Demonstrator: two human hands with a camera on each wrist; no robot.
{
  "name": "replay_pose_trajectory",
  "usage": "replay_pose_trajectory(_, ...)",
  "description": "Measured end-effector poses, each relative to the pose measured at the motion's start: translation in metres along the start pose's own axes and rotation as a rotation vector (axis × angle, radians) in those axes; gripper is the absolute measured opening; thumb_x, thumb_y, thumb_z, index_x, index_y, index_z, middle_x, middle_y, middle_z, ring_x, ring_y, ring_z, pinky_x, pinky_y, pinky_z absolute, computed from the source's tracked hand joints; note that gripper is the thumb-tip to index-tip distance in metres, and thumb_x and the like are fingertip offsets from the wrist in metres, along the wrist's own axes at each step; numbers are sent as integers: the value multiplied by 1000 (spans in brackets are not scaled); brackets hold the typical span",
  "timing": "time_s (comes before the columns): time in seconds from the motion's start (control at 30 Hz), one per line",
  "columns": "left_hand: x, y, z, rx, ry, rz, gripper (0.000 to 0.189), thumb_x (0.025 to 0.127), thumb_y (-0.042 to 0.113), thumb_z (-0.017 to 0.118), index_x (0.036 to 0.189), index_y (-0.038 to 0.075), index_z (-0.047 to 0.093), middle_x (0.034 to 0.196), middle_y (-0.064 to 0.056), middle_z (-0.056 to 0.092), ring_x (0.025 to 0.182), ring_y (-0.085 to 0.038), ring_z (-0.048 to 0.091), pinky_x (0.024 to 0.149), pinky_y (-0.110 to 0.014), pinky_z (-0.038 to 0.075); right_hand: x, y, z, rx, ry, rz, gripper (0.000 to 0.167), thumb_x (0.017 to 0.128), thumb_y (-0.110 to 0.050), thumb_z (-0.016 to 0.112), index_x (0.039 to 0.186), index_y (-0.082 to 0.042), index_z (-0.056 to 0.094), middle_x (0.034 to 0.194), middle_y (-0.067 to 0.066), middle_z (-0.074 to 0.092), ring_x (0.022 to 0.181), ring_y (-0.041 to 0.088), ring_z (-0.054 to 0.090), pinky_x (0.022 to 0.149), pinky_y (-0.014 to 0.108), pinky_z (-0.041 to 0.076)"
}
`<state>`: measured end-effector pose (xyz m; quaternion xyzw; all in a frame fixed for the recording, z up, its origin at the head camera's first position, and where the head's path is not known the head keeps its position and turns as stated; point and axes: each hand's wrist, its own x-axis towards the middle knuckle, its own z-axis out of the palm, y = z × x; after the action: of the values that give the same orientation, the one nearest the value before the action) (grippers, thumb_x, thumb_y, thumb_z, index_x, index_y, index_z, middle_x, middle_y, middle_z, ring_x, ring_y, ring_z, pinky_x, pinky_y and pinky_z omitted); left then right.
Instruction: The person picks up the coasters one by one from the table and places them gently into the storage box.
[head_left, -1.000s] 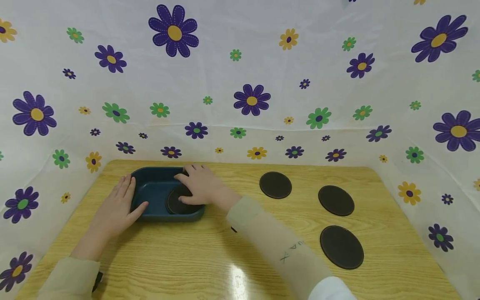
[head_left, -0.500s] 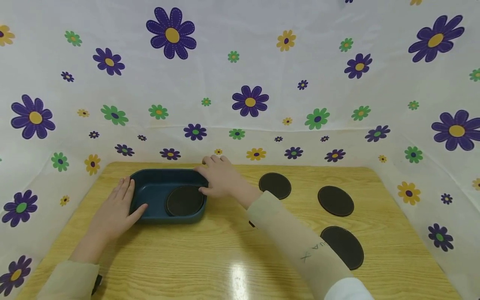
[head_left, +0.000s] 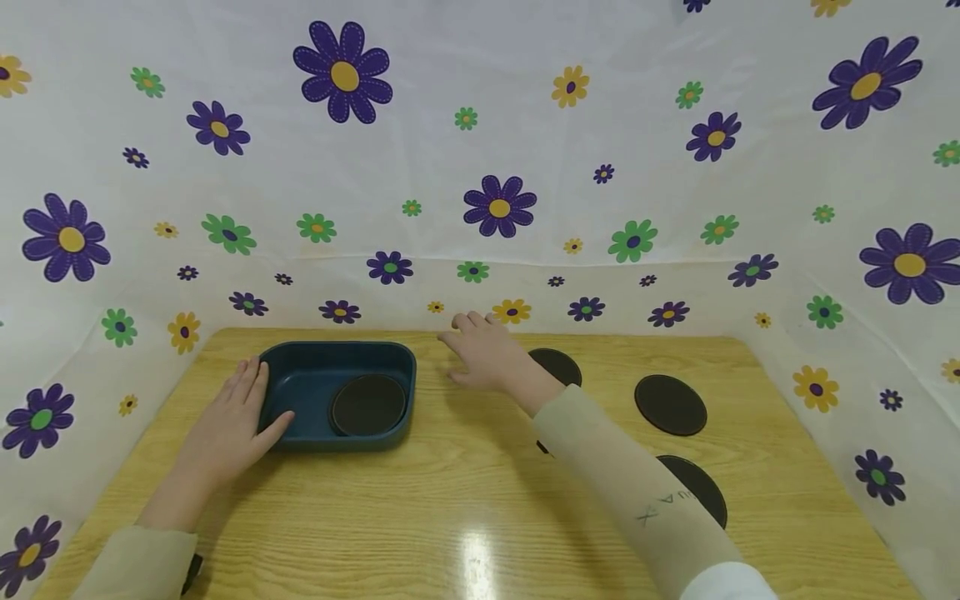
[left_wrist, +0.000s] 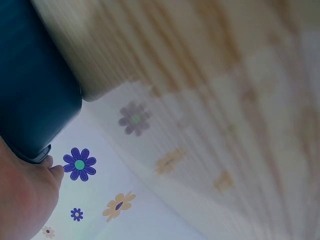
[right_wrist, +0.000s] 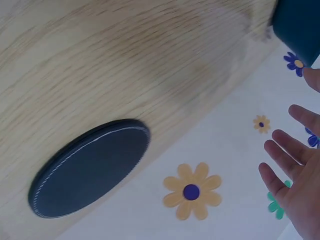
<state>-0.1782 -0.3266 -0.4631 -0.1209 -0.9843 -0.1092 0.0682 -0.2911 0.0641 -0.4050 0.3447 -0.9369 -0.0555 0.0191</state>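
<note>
A dark blue rectangular tub (head_left: 300, 442) stands at the table's left, with a round black coaster (head_left: 369, 405) lying inside at its right end. My left hand (head_left: 228, 425) rests against the tub's left side, fingers straight along the wall and thumb near the front rim. To the right of the tub, my right hand (head_left: 487, 354) is over the table, holding nothing, its fingers spread. Partly behind that hand and wrist lies another black coaster (head_left: 558, 364); the right wrist view shows this coaster (right_wrist: 90, 170) with pale edge stitching.
Two more black coasters lie on the right: one farther back (head_left: 671, 405), and one nearer (head_left: 701, 492), partly hidden by my right forearm. A white flower-print cloth (head_left: 420, 150) rises behind and beside the wooden table (head_left: 390, 525).
My right hand has come out of the tub and moved right, leaving the coaster inside uncovered. My left hand has stayed against the tub.
</note>
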Motion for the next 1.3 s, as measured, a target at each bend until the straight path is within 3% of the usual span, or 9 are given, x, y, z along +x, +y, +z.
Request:
replay_pose_trajectory(0.3, 2, 0, 0, 4, -21, -11, 94, 107, 51, 55, 164, -14, 16, 171, -37, 16, 162, -53, 14, 134, -61, 13, -19, 26, 14, 12, -13, 46, 58, 102, -45, 68, 151, -16, 58, 148, 14, 57, 140, 34, 52, 121, 55, 43)
replay_pose_trajectory(0.57, -1, 0, 0, -8, -20, -10, 94, 108, 52, 54, 164, -13, 16, 171, -38, 16, 162, -53, 14, 135, -59, 10, -37, 48, 28, 40, -45, 108, 56, 103, -43, 67, 150, -14, 58, 147, 16, 58, 141, 37, 52, 121, 59, 42)
replay_pose_trajectory(0.77, -1, 0, 0, -14, -14, -12, 94, 108, 52, 53, 164, -13, 16, 171, -37, 17, 162, -53, 14, 135, -58, 9, -48, 62, 38, 62, -38, 145, 57, 101, -42, 68, 148, -12, 60, 143, 17, 60, 133, 36, 56, 114, 57, 47)
replay_pose_trajectory(1.3, 0, 1, 0, -6, -11, -17, 94, 107, 51, 55, 165, -12, 17, 172, -36, 16, 163, -51, 14, 135, -59, 12, -70, 83, 56, 83, -113, 238, 64, 102, -52, 63, 152, -13, 55, 147, 24, 54, 139, 45, 50, 116, 64, 46)
